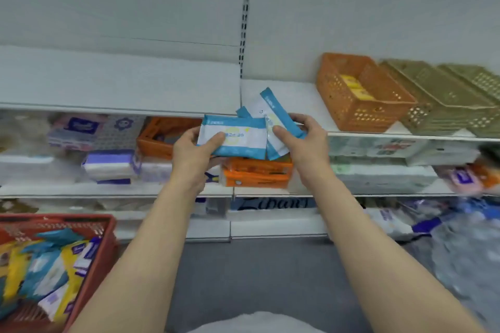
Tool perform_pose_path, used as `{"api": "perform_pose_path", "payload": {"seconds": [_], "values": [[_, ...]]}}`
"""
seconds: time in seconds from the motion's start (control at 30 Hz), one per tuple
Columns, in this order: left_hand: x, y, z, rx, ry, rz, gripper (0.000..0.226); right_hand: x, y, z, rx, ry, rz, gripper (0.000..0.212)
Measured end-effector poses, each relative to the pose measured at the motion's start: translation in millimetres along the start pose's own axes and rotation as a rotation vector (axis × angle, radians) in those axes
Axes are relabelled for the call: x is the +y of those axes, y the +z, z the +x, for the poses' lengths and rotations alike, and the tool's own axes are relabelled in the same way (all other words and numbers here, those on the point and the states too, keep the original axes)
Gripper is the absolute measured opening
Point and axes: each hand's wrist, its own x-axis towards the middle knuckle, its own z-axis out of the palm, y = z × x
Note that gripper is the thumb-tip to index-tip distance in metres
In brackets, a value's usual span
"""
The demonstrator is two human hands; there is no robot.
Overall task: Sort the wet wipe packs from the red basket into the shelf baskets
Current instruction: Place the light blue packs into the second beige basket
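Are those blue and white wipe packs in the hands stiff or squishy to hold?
Probably soft: the blue-and-white film pack in the left hand looks slightly bowed. Likely light: fingertips alone hold it. The glossy wrap may be slippery.

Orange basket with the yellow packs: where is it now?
Head view, right of centre: the orange basket sits on the upper shelf, beside the olive baskets.
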Motion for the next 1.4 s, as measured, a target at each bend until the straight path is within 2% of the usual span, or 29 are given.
{"api": "perform_pose_path", "payload": {"seconds": [0.13,0.4,0.57,0.77,0.87,1.07,1.17,1.4], "values": [[-6,101,-25,-0.168,0.033,-0.025,0.023,-7,-96,23,0.122,-0.074,-0.040,0.031],[-23,244,-52,-0.274,0.142,0.090,0.021,8,-240,60,0.285,-0.092,-0.014,0.033],[-15,312,-29,-0.293,0.243,0.141,0.026,21,-285,104,0.331,-0.069,0.047,0.031],[-27,426,28,-0.345,0.257,0.058,0.026,31,-355,181,0.419,-0.087,0.000,0.032],[-35,485,50,-0.337,0.231,0.042,0.029,29,-399,218,0.451,-0.027,-0.064,0.036],[-47,574,74,-0.374,0.204,0.020,0.024,20,-469,276,0.431,0.034,-0.071,0.036],[-63,602,80,-0.382,0.177,0.032,0.017,31,-495,299,0.419,0.049,-0.033,0.027],[-87,666,87,-0.287,0.145,0.057,0.017,47,-564,373,0.304,0.072,-0.087,0.027]]}}
